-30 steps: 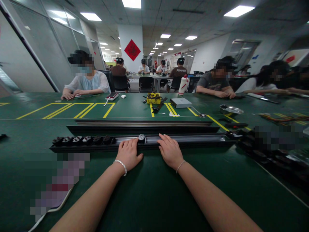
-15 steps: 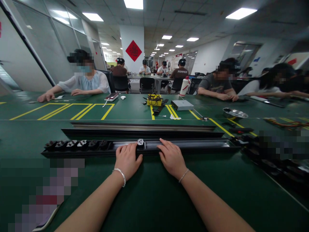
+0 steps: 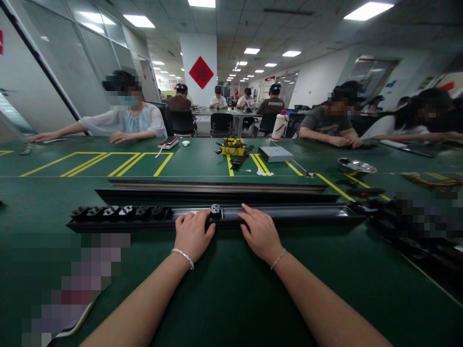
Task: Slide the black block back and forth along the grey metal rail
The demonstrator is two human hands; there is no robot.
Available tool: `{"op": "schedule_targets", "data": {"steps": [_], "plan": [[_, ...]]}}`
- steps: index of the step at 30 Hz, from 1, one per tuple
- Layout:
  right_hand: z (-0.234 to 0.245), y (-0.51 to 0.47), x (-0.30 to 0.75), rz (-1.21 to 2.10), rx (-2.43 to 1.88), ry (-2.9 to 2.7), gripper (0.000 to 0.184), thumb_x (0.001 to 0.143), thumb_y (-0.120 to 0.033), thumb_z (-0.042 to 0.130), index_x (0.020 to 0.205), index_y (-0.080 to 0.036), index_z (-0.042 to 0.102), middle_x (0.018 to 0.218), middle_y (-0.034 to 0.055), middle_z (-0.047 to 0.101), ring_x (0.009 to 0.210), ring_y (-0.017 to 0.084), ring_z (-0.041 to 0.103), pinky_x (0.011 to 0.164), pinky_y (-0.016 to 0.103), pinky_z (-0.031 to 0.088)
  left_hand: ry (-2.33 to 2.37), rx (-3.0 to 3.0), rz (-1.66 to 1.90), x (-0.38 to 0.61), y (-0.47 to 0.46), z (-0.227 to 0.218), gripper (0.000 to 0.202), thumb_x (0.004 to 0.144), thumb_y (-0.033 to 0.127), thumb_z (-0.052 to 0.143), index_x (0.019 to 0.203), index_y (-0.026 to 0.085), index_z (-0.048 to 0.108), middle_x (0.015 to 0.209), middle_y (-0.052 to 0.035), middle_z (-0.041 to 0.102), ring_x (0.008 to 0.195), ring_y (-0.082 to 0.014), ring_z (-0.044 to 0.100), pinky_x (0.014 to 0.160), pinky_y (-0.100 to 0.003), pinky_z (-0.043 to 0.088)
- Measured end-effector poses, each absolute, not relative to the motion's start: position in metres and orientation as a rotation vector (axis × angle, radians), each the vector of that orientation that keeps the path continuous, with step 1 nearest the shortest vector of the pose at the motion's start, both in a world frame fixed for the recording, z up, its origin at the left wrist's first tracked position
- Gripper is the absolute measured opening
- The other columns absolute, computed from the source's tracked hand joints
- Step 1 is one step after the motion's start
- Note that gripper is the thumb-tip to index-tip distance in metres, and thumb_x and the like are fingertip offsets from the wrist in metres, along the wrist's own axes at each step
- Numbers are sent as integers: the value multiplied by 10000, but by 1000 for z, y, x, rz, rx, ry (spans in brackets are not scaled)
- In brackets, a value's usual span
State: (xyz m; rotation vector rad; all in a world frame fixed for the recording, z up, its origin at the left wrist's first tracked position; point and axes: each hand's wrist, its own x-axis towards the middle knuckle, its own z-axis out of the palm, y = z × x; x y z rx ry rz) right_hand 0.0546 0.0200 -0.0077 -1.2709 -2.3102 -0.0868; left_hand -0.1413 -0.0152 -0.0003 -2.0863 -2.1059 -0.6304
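A long black channel rail (image 3: 296,213) lies across the green table (image 3: 231,289) in front of me. Several black socket modules (image 3: 119,211) sit in its left end, and one lone module (image 3: 215,208) sits near the middle. My left hand (image 3: 193,234) rests on the rail's near edge just left of that module, fingers curled over the edge. On the right side of the module lies my right hand (image 3: 259,232), flat, with fingers stretched onto the rail. A second black rail (image 3: 217,191) lies parallel just behind.
Across the table sit several people at work. On the far side are a yellow box with wires (image 3: 232,146), a grey box (image 3: 276,153), a metal dish (image 3: 356,166) and a phone (image 3: 168,142). Dark parts lie at the right.
Both hands stay on the rail by the lone module with almost no shift. The person at the far left has stretched an arm out to the left.
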Motion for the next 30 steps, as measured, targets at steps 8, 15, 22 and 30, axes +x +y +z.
{"op": "schedule_targets", "data": {"steps": [8, 15, 22, 30], "plan": [[-10, 21, 55, -115, -1278, -2319, 264, 821, -235, 449, 1058, -234, 565, 1305, 26, 464, 1074, 197, 478, 883, 356, 347, -2111, -2086, -628, -141, -14, 1, 335, 781, 383, 431, 1069, 244, 528, 1022, -29, 644, 925, -219, 533, 844, -411, 288], [-8, 19, 55, -140, -1287, -2336, 241, 824, -234, 451, 1034, -236, 569, 1302, 23, 467, 1026, 187, 498, 853, 344, 361, -2110, -2084, -659, -139, -14, 1, 332, 761, 374, 452, 1055, 241, 526, 1022, -36, 643, 930, -220, 533, 843, -410, 285], [-6, 17, 56, -159, -1285, -2360, 241, 826, -233, 442, 1028, -229, 574, 1300, 43, 469, 970, 190, 520, 816, 348, 369, -2103, -2066, -685, -138, -14, -1, 322, 746, 361, 459, 1037, 240, 529, 1051, -46, 626, 949, -219, 526, 865, -412, 280], [-6, 17, 56, -167, -1313, -2386, 231, 833, -249, 440, 1023, -237, 570, 1313, 31, 455, 932, 193, 520, 798, 348, 371, -2088, -2057, -712, -137, -16, 0, 324, 734, 332, 474, 1040, 240, 527, 1079, -35, 616, 983, -214, 527, 892, -412, 273]]}}
